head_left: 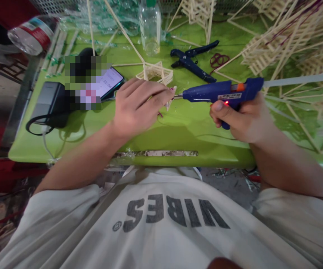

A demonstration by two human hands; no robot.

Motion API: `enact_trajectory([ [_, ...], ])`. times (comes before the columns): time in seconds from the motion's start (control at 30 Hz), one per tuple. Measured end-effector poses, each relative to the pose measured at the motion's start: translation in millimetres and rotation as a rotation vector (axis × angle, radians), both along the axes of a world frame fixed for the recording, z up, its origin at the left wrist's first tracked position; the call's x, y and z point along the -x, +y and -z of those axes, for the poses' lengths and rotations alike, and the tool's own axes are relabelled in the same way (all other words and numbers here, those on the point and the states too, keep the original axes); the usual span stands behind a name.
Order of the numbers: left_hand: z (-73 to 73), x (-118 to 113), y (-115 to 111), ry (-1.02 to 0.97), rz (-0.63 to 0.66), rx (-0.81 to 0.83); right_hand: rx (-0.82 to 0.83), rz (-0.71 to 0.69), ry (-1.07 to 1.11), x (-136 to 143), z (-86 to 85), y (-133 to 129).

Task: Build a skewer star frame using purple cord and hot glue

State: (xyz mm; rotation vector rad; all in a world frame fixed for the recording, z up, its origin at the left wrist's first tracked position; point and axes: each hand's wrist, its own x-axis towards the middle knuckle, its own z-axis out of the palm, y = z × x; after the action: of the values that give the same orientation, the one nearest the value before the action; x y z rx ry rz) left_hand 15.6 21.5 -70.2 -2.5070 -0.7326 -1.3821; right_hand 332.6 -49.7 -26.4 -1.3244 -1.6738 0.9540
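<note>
My right hand (242, 117) is wrapped round the grip of a blue hot glue gun (211, 91), whose small light glows red. A long whitish glue stick (301, 80) runs out of its back end. The gun's metal nozzle points left and meets my left fingertips. My left hand (140, 104) is closed in a pinch on a small wooden stick piece (170, 100) with purple thread on it; the fingers hide much of it. Just behind that hand a star-like frame of thin wooden sticks (155, 73) rests on the green table (161, 130).
Blue cutters (192, 61) and purple cord (219, 61) lie behind the gun. A clear bottle (150, 30) stands at the back. Stacked stick frames (262, 52) fill the right. A phone (105, 86), a power bank (50, 104) with cable and a tipped plastic jar (32, 35) are left.
</note>
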Motion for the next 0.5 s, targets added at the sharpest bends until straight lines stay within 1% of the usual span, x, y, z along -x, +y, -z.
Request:
enact_trajectory([
  [0.1,-1.5,-0.8,-0.4,-0.014,0.001,0.005,0.000,0.021,-0.024,-0.5,-2.3,-1.0],
  [0.27,-2.8,-1.0,-2.8,-0.026,-0.012,0.112,-0.009,0.000,-0.020,-2.3,-2.3,-1.4],
  [0.4,-2.1,-0.8,-4.0,-0.020,-0.079,0.081,-0.007,-0.001,-0.009,-2.6,-1.1,-3.0],
  [0.5,-3.4,-1.1,-4.6,-0.005,-0.099,0.067,-0.011,0.001,-0.008,-2.1,-1.2,-3.6],
])
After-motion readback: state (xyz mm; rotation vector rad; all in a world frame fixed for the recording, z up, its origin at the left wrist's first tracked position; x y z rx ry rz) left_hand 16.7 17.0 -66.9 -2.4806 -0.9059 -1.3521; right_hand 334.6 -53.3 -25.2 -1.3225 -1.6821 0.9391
